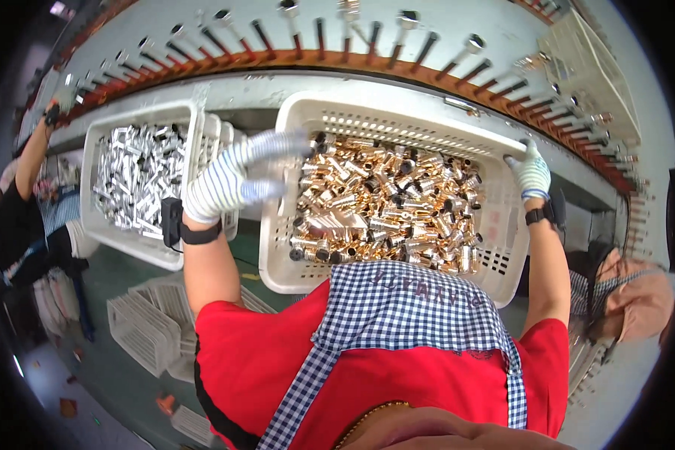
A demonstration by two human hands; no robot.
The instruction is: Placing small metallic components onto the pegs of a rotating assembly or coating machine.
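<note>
A large white perforated plastic basket (397, 109) stands before me, heaped with small gold-and-silver metal fittings (382, 202), some with black ends. My left hand (229, 176), in a striped white glove, is over the basket's left rim. Its fingers are apart and smeared by motion, and nothing shows in them. At the far right corner, my gloved right hand (532, 174) grips the basket's rim, thumb on the inner side.
Left of it stands a white basket (90, 176) of silver metal tubes. A curved brown rack (307, 60) with upright fittings runs behind. A co-worker (30, 202) reaches toward it at far left; another person (622, 292) is at right. Empty crates (146, 330) lie on the floor.
</note>
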